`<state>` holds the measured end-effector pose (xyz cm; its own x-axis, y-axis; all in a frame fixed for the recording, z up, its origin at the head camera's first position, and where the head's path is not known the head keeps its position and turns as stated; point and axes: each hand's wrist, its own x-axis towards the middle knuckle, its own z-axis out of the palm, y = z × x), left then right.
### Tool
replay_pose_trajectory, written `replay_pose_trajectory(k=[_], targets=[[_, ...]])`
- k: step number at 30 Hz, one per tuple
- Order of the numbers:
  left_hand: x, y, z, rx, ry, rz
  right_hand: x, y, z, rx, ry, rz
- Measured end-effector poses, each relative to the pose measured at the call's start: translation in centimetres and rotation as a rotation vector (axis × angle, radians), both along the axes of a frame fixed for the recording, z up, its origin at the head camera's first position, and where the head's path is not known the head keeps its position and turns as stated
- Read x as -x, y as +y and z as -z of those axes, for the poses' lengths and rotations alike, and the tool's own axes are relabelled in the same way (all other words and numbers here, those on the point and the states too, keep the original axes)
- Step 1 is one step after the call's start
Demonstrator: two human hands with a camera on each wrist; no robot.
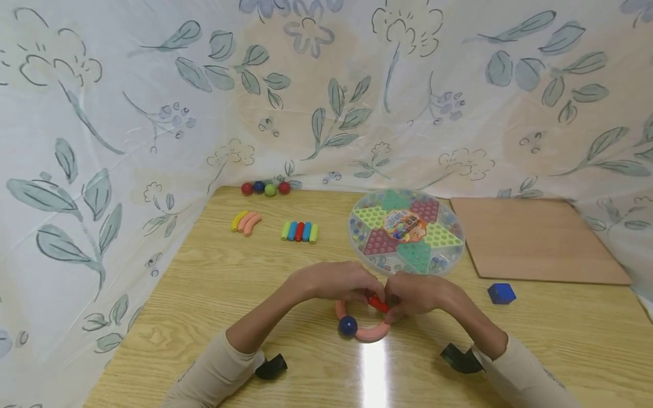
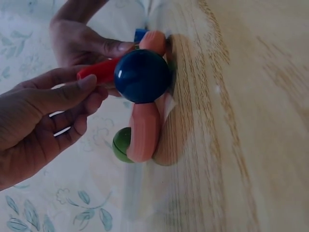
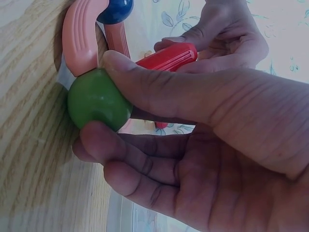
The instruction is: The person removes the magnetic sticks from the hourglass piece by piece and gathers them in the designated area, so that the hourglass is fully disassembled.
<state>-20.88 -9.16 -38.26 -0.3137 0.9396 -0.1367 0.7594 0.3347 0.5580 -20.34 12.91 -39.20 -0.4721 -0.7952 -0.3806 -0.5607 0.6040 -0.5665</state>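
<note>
My left hand (image 1: pixel 347 281) pinches a red rod (image 2: pixel 99 71) between thumb and fingers. My right hand (image 1: pixel 415 292) holds a green ball (image 3: pixel 99 99), its thumb at the top and fingertips underneath. The rod's near end lies behind my right thumb, close by the ball. A curved pink piece (image 1: pixel 372 333) runs from this ball to a dark blue ball (image 1: pixel 348 326). Beyond the blue ball, another curved pink piece (image 2: pixel 146 130) bends away, with a second green ball (image 2: pixel 121 145) partly hidden behind it. This partial ring rests on the wooden table.
Behind my hands lies a round clear-lidded game board (image 1: pixel 408 229). At the back left are several loose balls (image 1: pixel 270 190), curved pieces (image 1: pixel 248 224) and short rods (image 1: pixel 299 231). A brown board (image 1: pixel 541 241) and a blue cube (image 1: pixel 501 293) are on the right.
</note>
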Motion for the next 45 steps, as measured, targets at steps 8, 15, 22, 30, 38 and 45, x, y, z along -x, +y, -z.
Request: replay_pose_trajectory(k=[8, 15, 22, 30, 38, 45], targets=[[-0.1, 0.1, 0.0, -0.024, -0.033, -0.007, 0.0, -0.1, 0.1, 0.000, -0.019, 0.013], [0.3, 0.2, 0.2, -0.053, -0.007, 0.029, 0.0, -0.2, 0.1, 0.024, -0.038, -0.006], [0.6, -0.1, 0.1, -0.046, -0.021, -0.011, 0.0, -0.1, 0.2, 0.039, -0.027, -0.047], [0.8, -1.1, -0.4, -0.028, -0.005, -0.130, 0.2, -0.4, 0.3, 0.036, -0.001, -0.079], [1.7, -2.3, -0.8, -0.112, -0.005, -0.298, 0.3, -0.5, 0.4, 0.027, -0.006, -0.083], [3.0, -3.4, -0.4, -0.237, 0.018, -0.496, 0.2, -0.4, 0.3, 0.033, -0.027, -0.084]])
